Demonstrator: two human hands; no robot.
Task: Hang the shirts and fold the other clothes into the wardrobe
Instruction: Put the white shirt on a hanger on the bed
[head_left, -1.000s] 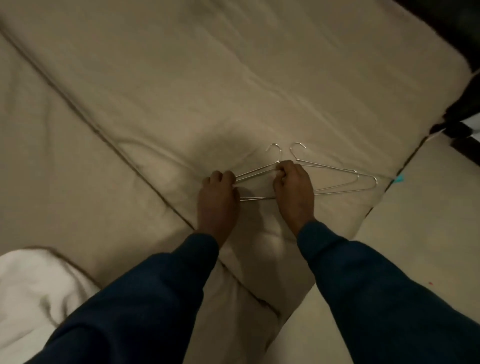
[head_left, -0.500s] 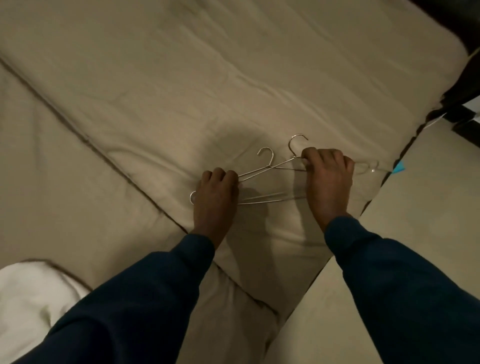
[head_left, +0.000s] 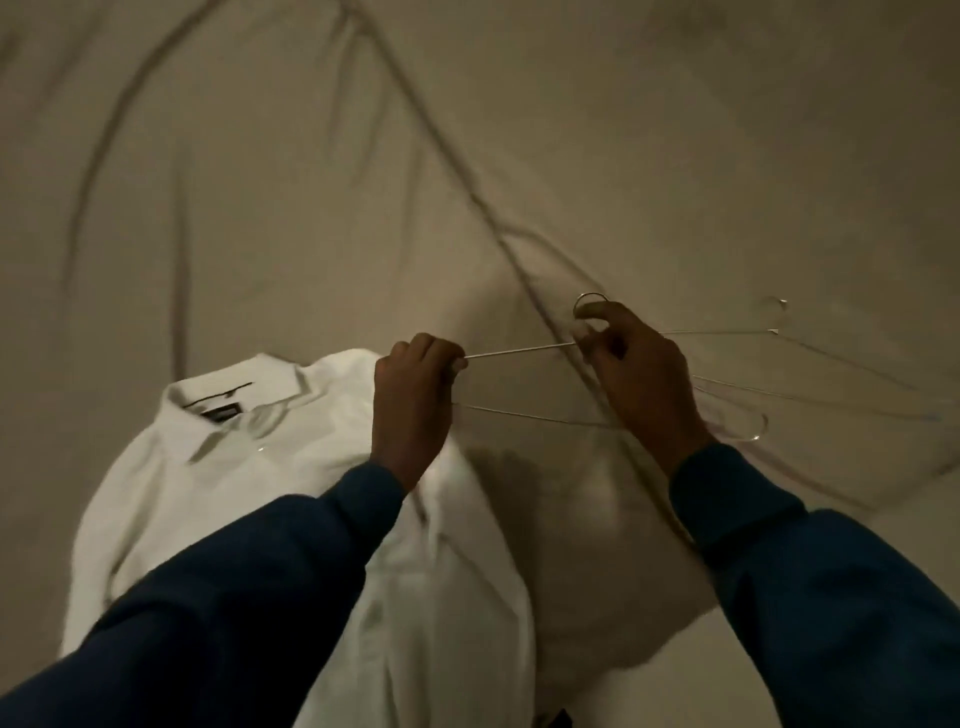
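Note:
A white collared shirt (head_left: 249, 467) lies flat on the beige bed sheet (head_left: 519, 156), collar toward the far side, partly under my left arm. I hold a thin metal wire hanger (head_left: 519, 349) above the sheet, just right of the shirt. My left hand (head_left: 410, 410) is shut on the hanger's left end. My right hand (head_left: 639, 379) grips it near the hook (head_left: 589, 299). A second wire hanger (head_left: 810, 384) lies on the sheet behind and to the right of my right hand, blurred.
Wrinkled beige sheet covers the whole bed, with long creases running from the top toward my right hand. My dark blue sleeves (head_left: 234, 613) fill the bottom of the view.
The view has swung left, bringing the white shirt under my left arm. Both hands have lifted one hanger off the sheet and carried it toward the shirt; the other hanger stays on the bed.

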